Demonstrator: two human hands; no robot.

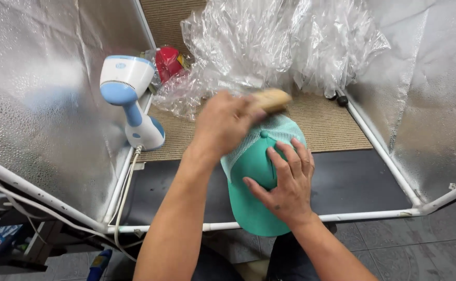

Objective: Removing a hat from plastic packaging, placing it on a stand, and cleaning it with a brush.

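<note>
A teal cap (pixel 251 161) with a pale mesh back rests in front of me over the white frame's front edge. My right hand (pixel 285 182) lies flat on its crown, fingers spread, pressing it down. My left hand (pixel 223 122) is closed around a wooden brush (pixel 272 99), which is blurred and sits just above the mesh part of the cap. My left forearm crosses in from the lower left.
A white and blue handheld steamer (pixel 129 99) stands at the left with its cord trailing down. Crumpled clear plastic (pixel 269 41) and a red object (pixel 168 62) lie at the back. Silver foil walls (pixel 35 104) on a white tube frame (pixel 373 214) enclose a woven mat (pixel 327 125).
</note>
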